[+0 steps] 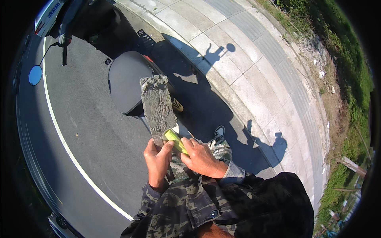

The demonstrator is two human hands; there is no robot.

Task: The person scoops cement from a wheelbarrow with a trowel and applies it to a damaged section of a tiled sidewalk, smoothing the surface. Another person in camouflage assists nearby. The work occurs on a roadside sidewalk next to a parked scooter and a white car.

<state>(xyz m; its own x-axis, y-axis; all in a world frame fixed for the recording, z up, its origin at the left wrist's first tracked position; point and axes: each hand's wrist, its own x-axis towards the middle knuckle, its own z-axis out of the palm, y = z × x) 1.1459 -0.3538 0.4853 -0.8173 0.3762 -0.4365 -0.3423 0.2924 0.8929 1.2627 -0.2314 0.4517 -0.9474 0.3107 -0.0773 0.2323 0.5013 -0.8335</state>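
My left hand (158,159) grips the lower end of a flat rectangular blade (157,105), which looks like a trowel or scraper. Grey mortar-like material cakes its upward face, thickest and roughest at the far end. Between the fingers of my right hand (201,157) is a slim yellow-green object (175,140), whose exact kind I cannot tell. Its far end lies close beside the blade's lower end, near my left thumb. Whether the two touch is unclear. My fingers hide the blade's lower end and part of the green piece.
Beyond the blade stands a scooter with a black seat (128,81), a yellow shock-absorber spring (178,106) and a round mirror (35,75). A kerb and paved sidewalk (250,73) run along the right. Asphalt road (98,119) with a white line (64,135) lies left.
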